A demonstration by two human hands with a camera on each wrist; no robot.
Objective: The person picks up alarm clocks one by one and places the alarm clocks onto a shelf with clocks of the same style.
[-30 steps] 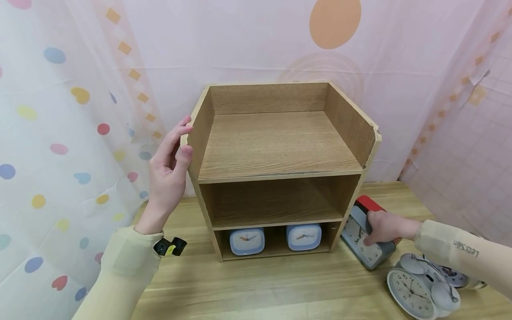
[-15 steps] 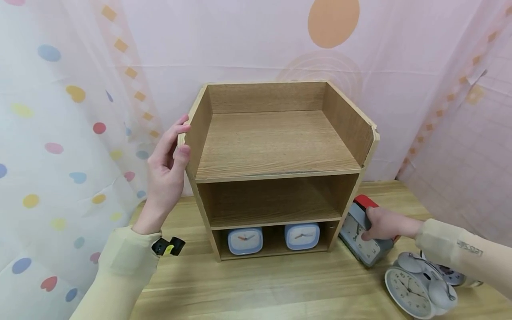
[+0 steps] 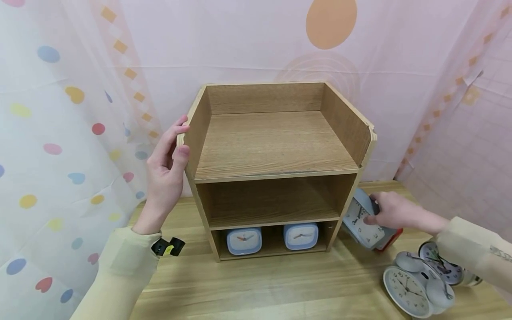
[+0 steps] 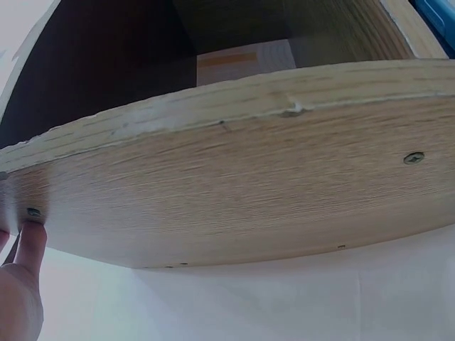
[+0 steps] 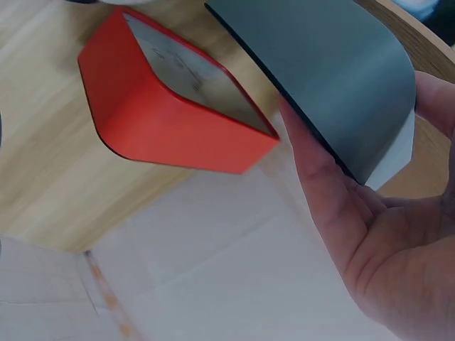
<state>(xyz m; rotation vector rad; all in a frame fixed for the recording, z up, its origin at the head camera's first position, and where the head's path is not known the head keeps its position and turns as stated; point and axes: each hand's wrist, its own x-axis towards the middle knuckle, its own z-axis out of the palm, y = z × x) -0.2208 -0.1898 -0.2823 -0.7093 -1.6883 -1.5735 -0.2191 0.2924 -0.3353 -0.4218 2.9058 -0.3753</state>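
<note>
My right hand grips a grey-blue square-faced alarm clock by its top, thumb over the face and fingers behind. The clock is tilted, beside the right wall of a wooden shelf unit. In the right wrist view its smooth grey casing lies between thumb and fingers. Close by stands a red clock, mostly hidden behind the grey-blue one in the head view. My left hand holds the upper left side panel of the shelf unit, thumb at its front edge and fingertips over the top.
Two light-blue clocks sit in the bottom compartment. At the right front of the wooden table are a white twin-bell alarm clock and another round clock behind it. Patterned curtains hang around the table.
My right hand has raised the grey-blue clock and drawn it away from the red clock. The round clock under the right sleeve shows more now. My left hand keeps its place on the shelf unit.
</note>
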